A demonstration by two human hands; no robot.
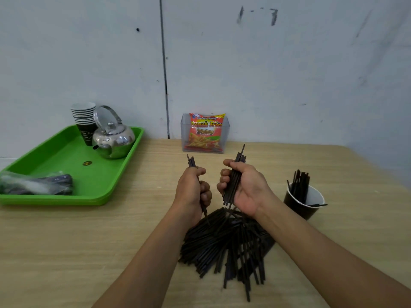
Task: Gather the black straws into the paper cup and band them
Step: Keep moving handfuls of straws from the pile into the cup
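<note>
**Operator:** Head view. Where is the target relative to my hands?

**Manual:** The black paper cup with the white lining [293,205] stands upright on the pale wood-grain counter [89,241], to the right of both hands. Your right hand [242,187] is the nearer one, close to the cup but not touching it. Your left hand [191,192] is farther off, with the right hand between it and the cup.

**Operator:** State of the hands?

**Manual:** Both are closed on stock. The right hand's fingers curl round a thick bundle of thin black plastic straws [233,183]. The left hand grips a thinner bundle [191,161].

**Operator:** Long axis?

**Manual:** Both held bundles stand steeply upright, their tips pointing away from you. The cup mouth faces up. In our judgement, the right-hand bundle needs only a sideways carry to the right and an end-first drop.

**Operator:** Counts?

**Manual:**
- One cup in use, with one cluster of upright straws [300,183] already in it.
- Two held bundles.
- One loose pile [226,245] fanned on the counter below your wrists.
- Single straws are too many to count.
- No band is visible.
- One stack of spare cups [85,121] stands on the green plastic tray [66,152].
</note>
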